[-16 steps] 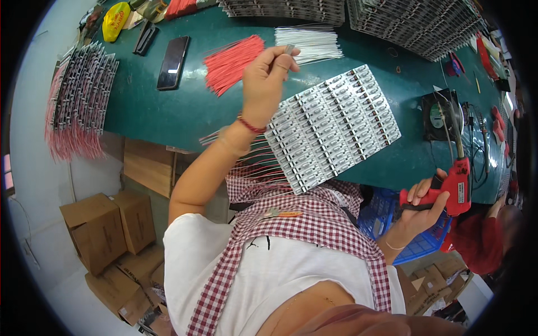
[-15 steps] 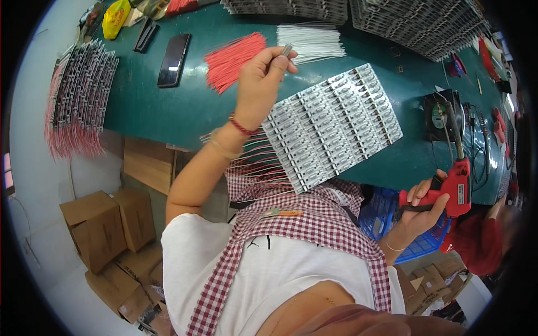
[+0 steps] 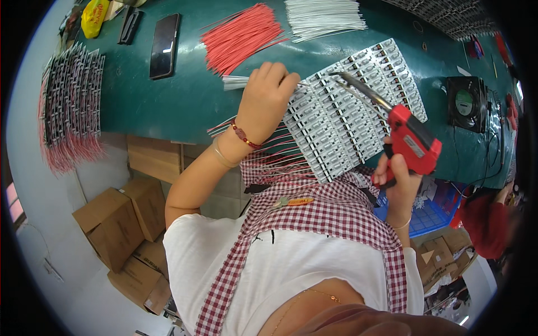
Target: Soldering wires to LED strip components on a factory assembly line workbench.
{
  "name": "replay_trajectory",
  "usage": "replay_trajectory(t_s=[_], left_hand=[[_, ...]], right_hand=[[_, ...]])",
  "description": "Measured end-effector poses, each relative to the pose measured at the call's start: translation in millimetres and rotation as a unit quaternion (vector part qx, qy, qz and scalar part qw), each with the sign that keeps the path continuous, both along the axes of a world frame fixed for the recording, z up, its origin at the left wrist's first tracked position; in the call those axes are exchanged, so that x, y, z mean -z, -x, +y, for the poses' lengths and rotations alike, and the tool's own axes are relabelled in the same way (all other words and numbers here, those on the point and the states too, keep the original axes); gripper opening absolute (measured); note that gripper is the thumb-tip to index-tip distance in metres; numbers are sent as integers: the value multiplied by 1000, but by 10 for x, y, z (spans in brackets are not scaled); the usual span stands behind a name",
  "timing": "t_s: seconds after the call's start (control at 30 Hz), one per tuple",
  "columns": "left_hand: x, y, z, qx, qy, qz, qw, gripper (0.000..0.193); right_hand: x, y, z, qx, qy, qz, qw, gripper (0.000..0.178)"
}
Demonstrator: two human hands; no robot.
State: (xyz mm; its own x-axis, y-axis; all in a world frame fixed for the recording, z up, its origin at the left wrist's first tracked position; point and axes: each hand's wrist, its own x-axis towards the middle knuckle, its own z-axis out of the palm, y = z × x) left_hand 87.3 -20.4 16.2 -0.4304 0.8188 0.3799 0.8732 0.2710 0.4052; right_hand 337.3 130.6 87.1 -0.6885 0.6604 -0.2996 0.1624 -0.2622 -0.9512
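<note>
Fingers (image 3: 273, 71) of your left hand (image 3: 263, 102) are clamped on a thin bundle (image 3: 235, 83) of straight white wires, whose even ends jut out to the left of your knuckles. On the other side, a fine tip pokes out past your thumb toward the panel (image 3: 358, 115); you can't tell from this angle whether it touches.

Your right hand (image 3: 402, 180) is wrapped around the grip of the gun (image 3: 414, 141), a chunky red plastic body with a dark inset. Its slim metal tube (image 3: 368, 93) slants up and left over the panel, ending in a darkened nozzle; contact is unclear.

The panel lies aslant in front of you, a flat, pale sheet of small repeating boards in ridged rows, its near corner meeting your checked cloth apron (image 3: 314, 215). Red and white leads (image 3: 280, 155) trail loosely from its left edge, below your wrist.

Beyond, on the smooth, glossy green bench (image 3: 185, 106), sit a fanned heap of red wires (image 3: 241, 38) and a neater pile of white wires (image 3: 325, 19). Left of them lies a slab-like black phone (image 3: 165, 46); far right stands a square black fan (image 3: 466, 105).
</note>
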Motion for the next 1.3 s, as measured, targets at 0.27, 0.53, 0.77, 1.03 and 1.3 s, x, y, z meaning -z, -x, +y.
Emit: replay_trajectory(t_s=[0.27, 0.53, 0.77, 1.03, 1.3], left_hand=[[147, 40, -1, 80, -41, 16, 996, 34], [196, 49, -13, 78, -20, 20, 997, 28], [181, 49, -9, 83, -14, 11, 996, 27], [187, 46, 7, 89, -18, 17, 996, 27], [200, 39, -6, 88, -15, 21, 996, 27]], right_hand=[[165, 190, -215, 1, 45, -100, 994, 11], [215, 109, -216, -55, -26, -123, 991, 25], [364, 25, -202, -102, -136, -142, 975, 20], [358, -38, -210, -81, -156, -145, 974, 15], [358, -74, -228, -80, -136, -187, 970, 21]])
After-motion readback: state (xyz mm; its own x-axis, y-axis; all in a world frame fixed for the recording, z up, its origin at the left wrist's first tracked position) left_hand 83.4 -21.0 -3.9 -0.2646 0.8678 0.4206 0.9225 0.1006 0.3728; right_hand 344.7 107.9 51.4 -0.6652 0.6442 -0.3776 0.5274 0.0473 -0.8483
